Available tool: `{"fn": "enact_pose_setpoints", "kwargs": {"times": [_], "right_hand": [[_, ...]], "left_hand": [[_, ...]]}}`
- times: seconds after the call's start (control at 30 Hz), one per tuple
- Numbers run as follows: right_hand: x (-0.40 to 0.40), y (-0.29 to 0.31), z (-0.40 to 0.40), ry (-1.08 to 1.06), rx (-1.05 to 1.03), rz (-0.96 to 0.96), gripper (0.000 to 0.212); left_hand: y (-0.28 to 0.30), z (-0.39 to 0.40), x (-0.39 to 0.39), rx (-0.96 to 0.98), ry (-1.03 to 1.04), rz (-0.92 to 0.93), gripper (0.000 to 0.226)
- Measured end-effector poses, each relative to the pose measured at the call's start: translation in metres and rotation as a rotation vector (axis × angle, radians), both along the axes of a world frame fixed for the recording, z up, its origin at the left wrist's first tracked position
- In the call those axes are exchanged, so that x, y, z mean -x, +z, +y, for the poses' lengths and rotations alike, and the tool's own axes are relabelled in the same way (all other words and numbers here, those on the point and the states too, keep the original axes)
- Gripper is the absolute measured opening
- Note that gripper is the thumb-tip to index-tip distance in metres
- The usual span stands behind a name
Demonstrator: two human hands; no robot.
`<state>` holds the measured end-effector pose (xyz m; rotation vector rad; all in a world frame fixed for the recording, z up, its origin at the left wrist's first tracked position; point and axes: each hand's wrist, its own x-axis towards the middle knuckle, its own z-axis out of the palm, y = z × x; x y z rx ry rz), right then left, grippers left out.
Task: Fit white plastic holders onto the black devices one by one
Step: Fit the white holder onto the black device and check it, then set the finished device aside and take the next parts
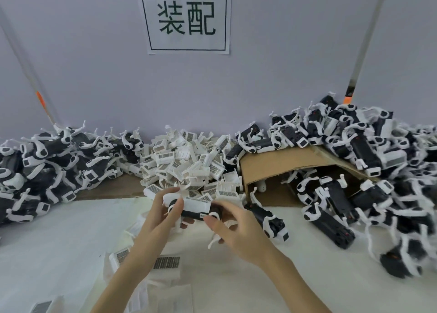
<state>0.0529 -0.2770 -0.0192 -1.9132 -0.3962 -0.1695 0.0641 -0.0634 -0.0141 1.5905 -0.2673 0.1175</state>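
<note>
Both hands hold one black device (192, 214) with a white plastic holder (197, 205) lying along its top, just above the white table. My left hand (163, 210) grips its left end, thumb on top of the holder. My right hand (233, 227) grips the right end, thumb by a round white cap. A heap of loose white holders (186, 163) lies right behind the hands.
Piles of black devices with white parts lie at the left (47, 166) and right (369, 171). A tipped cardboard box (283, 163) sits right of centre, one device (267, 218) beside my right hand. Several loose holders (165, 263) lie near the front edge.
</note>
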Motion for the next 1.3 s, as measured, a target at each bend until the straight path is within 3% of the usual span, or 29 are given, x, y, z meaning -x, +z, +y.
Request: {"fn": "enact_pose_setpoints", "kwargs": {"times": [0.1,0.2,0.3,0.37,0.43,0.5,0.63,0.77,0.87,1.0,1.17,1.23,1.3], "right_hand": [[-0.005,0.014,-0.004,-0.025,-0.02,0.027,0.049],[-0.027,0.044,-0.021,-0.046,-0.287,0.278,0.064],[-0.056,0.095,-0.061,-0.045,-0.809,0.381,0.067],[-0.073,0.131,-0.094,0.003,-1.294,0.321,0.072],[-0.08,0.156,-0.121,0.077,-1.549,0.255,0.079],[-0.082,0.164,-0.129,0.081,-1.468,0.271,0.072],[-0.064,0.131,-0.098,0.107,-1.107,0.363,0.049],[-0.043,0.068,-0.05,0.134,-1.051,0.511,0.026],[-0.038,0.032,-0.02,0.102,-1.016,0.608,0.025],[-0.041,0.0,0.0,0.078,-0.973,0.602,0.029],[-0.043,-0.023,0.013,0.074,-0.83,0.435,0.031],[-0.044,-0.025,0.015,0.035,-0.768,0.357,0.031],[-0.044,-0.028,0.02,0.005,-0.697,0.283,0.035]], "left_hand": [[0.0,0.002,-0.003,-0.05,0.008,0.001,0.047],[0.004,0.0,-0.003,0.055,0.027,-0.016,0.054],[0.007,0.0,-0.002,0.063,0.045,-0.014,0.053],[0.006,0.001,-0.002,0.047,0.053,0.011,0.051],[0.004,0.0,-0.001,0.025,0.054,0.026,0.048],[0.004,-0.002,-0.002,0.01,0.06,0.02,0.048],[-0.003,-0.001,-0.005,-0.039,0.09,-0.01,0.05],[-0.006,0.0,-0.008,-0.156,0.119,-0.071,0.039],[-0.01,0.002,-0.01,-0.325,0.175,-0.14,0.022],[-0.01,0.002,-0.009,-0.494,0.234,-0.249,0.019],[-0.002,0.003,-0.022,-0.36,0.394,-0.235,0.015],[0.002,0.015,-0.049,-0.513,0.495,-0.208,0.011],[0.005,0.033,-0.086,-0.88,0.574,-0.124,0.029]]}}
